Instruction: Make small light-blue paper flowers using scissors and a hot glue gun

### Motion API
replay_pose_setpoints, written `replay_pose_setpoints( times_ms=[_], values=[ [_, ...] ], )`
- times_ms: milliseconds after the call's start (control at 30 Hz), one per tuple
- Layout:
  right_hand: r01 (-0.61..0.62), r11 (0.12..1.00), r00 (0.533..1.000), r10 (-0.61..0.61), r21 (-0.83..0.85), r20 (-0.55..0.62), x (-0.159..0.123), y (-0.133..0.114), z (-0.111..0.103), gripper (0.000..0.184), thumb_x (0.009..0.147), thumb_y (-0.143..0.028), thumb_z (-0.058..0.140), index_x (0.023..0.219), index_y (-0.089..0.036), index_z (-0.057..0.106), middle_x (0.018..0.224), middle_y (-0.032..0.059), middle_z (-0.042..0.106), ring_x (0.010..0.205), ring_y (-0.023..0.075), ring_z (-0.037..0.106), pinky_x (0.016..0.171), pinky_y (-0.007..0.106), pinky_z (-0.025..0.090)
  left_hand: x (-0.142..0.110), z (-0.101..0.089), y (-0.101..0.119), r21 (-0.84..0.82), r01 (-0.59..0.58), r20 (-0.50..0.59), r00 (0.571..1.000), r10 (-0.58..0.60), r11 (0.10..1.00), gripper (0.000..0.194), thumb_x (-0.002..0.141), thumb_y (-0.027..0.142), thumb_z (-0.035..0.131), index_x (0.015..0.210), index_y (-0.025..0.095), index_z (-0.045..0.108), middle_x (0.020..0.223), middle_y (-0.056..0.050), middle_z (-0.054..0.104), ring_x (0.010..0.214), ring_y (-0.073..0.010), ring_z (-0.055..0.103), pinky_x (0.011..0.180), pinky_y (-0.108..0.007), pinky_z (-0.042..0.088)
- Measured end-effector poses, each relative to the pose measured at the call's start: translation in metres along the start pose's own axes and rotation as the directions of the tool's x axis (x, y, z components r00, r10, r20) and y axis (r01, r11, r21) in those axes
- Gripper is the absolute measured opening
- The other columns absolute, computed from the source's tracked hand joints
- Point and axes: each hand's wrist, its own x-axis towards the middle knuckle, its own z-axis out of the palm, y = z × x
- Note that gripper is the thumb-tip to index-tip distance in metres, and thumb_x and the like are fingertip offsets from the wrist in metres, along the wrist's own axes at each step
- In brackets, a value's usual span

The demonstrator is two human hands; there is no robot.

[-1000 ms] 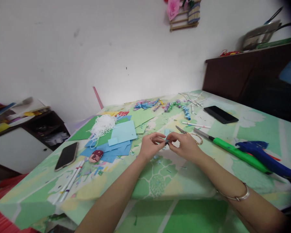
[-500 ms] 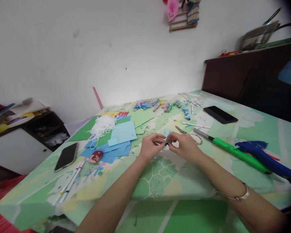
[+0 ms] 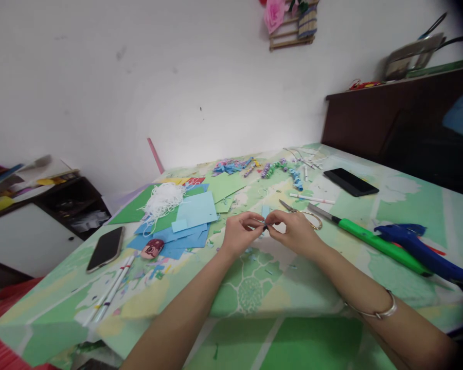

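My left hand (image 3: 239,232) and my right hand (image 3: 293,231) meet above the middle of the table (image 3: 254,288), fingertips pinched together on a small light-blue paper piece (image 3: 265,211). Both hands are closed on it, a little above the green patterned cloth. Gold-handled scissors (image 3: 303,211) lie just behind my right hand. A pile of blue and green paper sheets (image 3: 189,216) with a tangle of white string (image 3: 163,199) lies to the left of my left hand.
A green craft knife (image 3: 370,240) and a blue glue gun (image 3: 424,250) lie at the right. One phone (image 3: 106,247) rests at the left, another phone (image 3: 351,181) at the back right. Rolled paper pieces (image 3: 270,168) and white pens (image 3: 111,293) are scattered about. A dark cabinet (image 3: 393,118) stands right.
The fingertips have shifted slightly on the paper piece; the hands stay in the same place.
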Motion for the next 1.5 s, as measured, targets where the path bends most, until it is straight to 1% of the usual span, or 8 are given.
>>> replay_pose_setpoints(
  times_ms=[333, 533, 733, 833, 1033, 1333, 1500],
  values=[
    [-0.001, 0.999, 1.000, 0.001, 0.033, -0.002, -0.0002, 0.0003, 0.0002, 0.009, 0.070, -0.015, 0.053, 0.075, -0.020, 0.059, 0.070, -0.0011, 0.066, 0.066, 0.0134, 0.062, 0.063, 0.023, 0.043, 0.0002, 0.0000, -0.0026, 0.013, -0.010, -0.015, 1.000, 0.010, 1.000, 0.019, 0.064, 0.022, 0.066, 0.081, 0.014, 0.064, 0.068, -0.007, 0.068, 0.066, -0.0179, 0.065, 0.057, -0.023, 0.049],
    [-0.033, 0.994, 0.999, 0.032, 0.100, 0.013, -0.0007, -0.0026, -0.0022, 0.016, 0.069, -0.014, 0.054, 0.085, -0.020, 0.055, 0.078, 0.0005, 0.067, 0.075, 0.0151, 0.063, 0.066, 0.024, 0.045, 0.0003, -0.0001, -0.0025, 0.001, -0.020, -0.019, 1.000, 0.020, 1.000, 0.019, 0.064, 0.021, 0.065, 0.081, 0.014, 0.063, 0.070, -0.007, 0.069, 0.068, -0.0178, 0.065, 0.058, -0.023, 0.049],
    [-0.021, 0.998, 1.000, 0.022, 0.063, -0.009, -0.0007, 0.0003, -0.0012, 0.012, 0.070, -0.016, 0.054, 0.081, -0.020, 0.059, 0.074, -0.0001, 0.068, 0.070, 0.0147, 0.063, 0.065, 0.025, 0.045, -0.0005, -0.0004, -0.0021, 0.016, -0.025, -0.027, 0.999, 0.025, 1.000, 0.019, 0.064, 0.022, 0.065, 0.081, 0.014, 0.064, 0.069, -0.006, 0.068, 0.067, -0.0174, 0.065, 0.058, -0.023, 0.049],
    [-0.036, 0.997, 0.999, 0.037, 0.064, -0.025, -0.0006, 0.0009, -0.0013, 0.012, 0.071, -0.018, 0.054, 0.081, -0.021, 0.059, 0.074, 0.0006, 0.068, 0.070, 0.0155, 0.063, 0.066, 0.026, 0.046, 0.0001, -0.0004, -0.0027, 0.017, -0.025, -0.033, 0.999, 0.025, 1.000, 0.019, 0.064, 0.022, 0.065, 0.081, 0.014, 0.064, 0.069, -0.006, 0.068, 0.067, -0.0170, 0.065, 0.058, -0.023, 0.049],
    [-0.034, 0.999, 0.999, 0.035, 0.037, -0.024, -0.0006, 0.0012, -0.0015, 0.007, 0.071, -0.019, 0.054, 0.076, -0.021, 0.059, 0.070, -0.0005, 0.067, 0.066, 0.0145, 0.062, 0.064, 0.027, 0.046, 0.0005, -0.0004, -0.0037, 0.010, -0.014, -0.037, 0.999, 0.014, 1.000, 0.020, 0.064, 0.023, 0.066, 0.081, 0.014, 0.064, 0.068, -0.006, 0.068, 0.066, -0.0168, 0.064, 0.059, -0.024, 0.050],
    [-0.051, 0.997, 0.999, 0.051, 0.050, 0.002, 0.0001, -0.0007, -0.0025, 0.008, 0.070, -0.017, 0.054, 0.076, -0.019, 0.059, 0.068, -0.0001, 0.066, 0.063, 0.0139, 0.060, 0.063, 0.025, 0.045, -0.0016, -0.0006, 0.0019, 0.142, -0.104, -0.025, 0.994, 0.108, 0.984, 0.015, 0.066, 0.022, 0.064, 0.080, 0.016, 0.065, 0.075, -0.007, 0.069, 0.069, -0.0167, 0.065, 0.056, -0.022, 0.048],
    [-0.046, 0.998, 0.999, 0.046, 0.035, -0.008, 0.0005, -0.0001, -0.0022, 0.007, 0.069, -0.017, 0.055, 0.074, -0.019, 0.059, 0.066, -0.0004, 0.065, 0.062, 0.0135, 0.060, 0.062, 0.025, 0.045, -0.0025, -0.0005, 0.0024, 0.168, -0.113, -0.028, 0.992, 0.120, 0.979, 0.014, 0.066, 0.022, 0.063, 0.080, 0.017, 0.065, 0.075, -0.006, 0.069, 0.069, -0.0167, 0.065, 0.057, -0.023, 0.049]
  ],
)
